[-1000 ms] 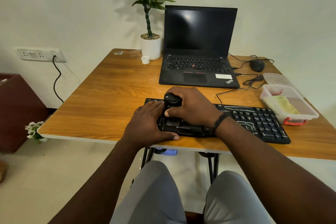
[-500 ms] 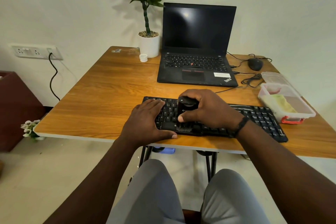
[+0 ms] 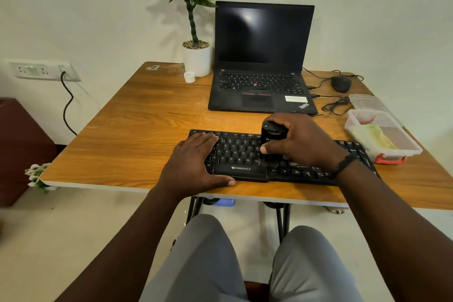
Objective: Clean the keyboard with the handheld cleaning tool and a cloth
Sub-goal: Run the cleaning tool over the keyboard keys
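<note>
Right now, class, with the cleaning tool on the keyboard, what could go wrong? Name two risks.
1. The keyboard lies close to the table's front edge; it might slide off if the left hand lifts.
2. The right hand presses the cleaning tool onto the keys; too much force may pop a keycap.

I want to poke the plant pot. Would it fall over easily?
Probably, if poked high up. The plant pot is small and narrow, while its plant rises tall above it, so it looks top-heavy. The pebbles on top hint at some weight low down, which may steady it.
</note>
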